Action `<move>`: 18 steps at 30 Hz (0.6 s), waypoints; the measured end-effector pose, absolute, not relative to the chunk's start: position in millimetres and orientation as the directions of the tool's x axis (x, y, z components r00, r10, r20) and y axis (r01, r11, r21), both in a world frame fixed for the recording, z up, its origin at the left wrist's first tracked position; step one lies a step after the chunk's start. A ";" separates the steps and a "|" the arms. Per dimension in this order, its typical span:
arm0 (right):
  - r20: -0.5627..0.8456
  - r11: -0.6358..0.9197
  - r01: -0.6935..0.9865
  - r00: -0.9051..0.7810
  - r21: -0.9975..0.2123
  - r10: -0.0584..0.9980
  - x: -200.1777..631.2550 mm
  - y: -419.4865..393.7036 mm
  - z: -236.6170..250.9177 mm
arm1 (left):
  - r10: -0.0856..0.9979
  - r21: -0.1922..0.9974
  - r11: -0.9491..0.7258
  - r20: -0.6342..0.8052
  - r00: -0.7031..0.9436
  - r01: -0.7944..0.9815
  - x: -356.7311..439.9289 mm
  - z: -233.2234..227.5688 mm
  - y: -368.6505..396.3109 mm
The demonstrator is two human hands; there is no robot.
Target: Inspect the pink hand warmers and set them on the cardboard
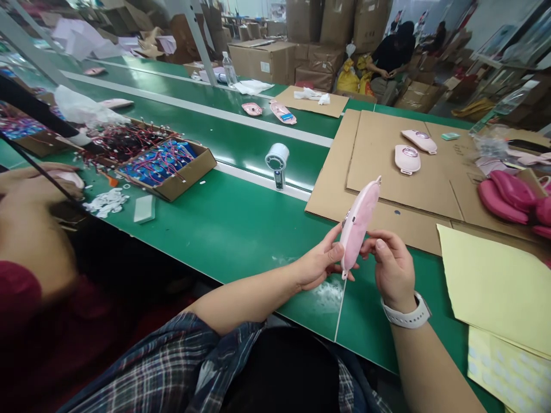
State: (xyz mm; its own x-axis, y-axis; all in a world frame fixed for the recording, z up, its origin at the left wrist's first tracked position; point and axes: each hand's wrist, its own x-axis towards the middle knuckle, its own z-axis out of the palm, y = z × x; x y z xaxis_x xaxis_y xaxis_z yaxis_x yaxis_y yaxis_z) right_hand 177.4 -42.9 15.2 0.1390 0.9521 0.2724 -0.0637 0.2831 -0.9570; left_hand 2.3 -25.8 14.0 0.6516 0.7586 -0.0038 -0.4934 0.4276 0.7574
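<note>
My left hand (321,261) grips a pink oval handheld device (360,221) by its lower end, thumb on the near side. The device is held edge-on and upright, tilted to the right, with a small dark slot along its pale rim. Close to its right side is my right hand (394,267), fingers half curled and apart, fingertips at or almost at the pink surface. Nothing shows between those fingers. Two similar pink pieces, a rounded shell (407,159) and a longer shell (419,141), lie on the cardboard (387,172) beyond.
A small white round-headed device (278,163) stands on the green table (224,218). Left are a box (185,178) of blue wired packs and a co-worker's arm (34,212). Yellow sheets (495,287) and dark pink parts (508,198) lie right. A bottle (228,69) stands farther back.
</note>
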 end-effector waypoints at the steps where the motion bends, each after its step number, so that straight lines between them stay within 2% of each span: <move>1: 0.275 0.285 -0.059 0.136 -0.957 0.952 177.5 -42.5 15.0 | 0.761 0.769 0.417 -0.005 0.649 -0.484 2.6 13.2 -25.6; 4: 0.273 0.284 -0.079 0.127 -0.956 0.954 176.2 -41.5 12.8 | 0.793 0.814 0.346 0.013 0.609 -0.467 2.8 11.5 -24.7; 9: 0.200 0.230 -0.300 0.128 -0.926 0.971 168.8 -41.6 1.3 | 0.866 0.941 0.082 0.095 0.490 -0.328 -0.4 11.3 -22.2; 13: 0.177 0.198 -0.275 0.101 -0.941 0.979 166.6 -39.6 -7.1 | 0.893 0.980 -0.137 0.184 0.411 -0.143 -4.2 13.1 -22.2; 15: 0.154 0.170 -0.235 0.083 -0.957 0.985 167.7 -36.8 -7.6 | 0.892 0.984 -0.156 0.180 0.414 -0.091 -4.8 14.0 -22.3; 18: 0.034 0.060 -0.235 0.116 -0.970 0.993 170.1 -31.7 -5.5 | 0.892 0.994 -0.096 0.108 0.438 -0.049 -3.5 13.0 -21.8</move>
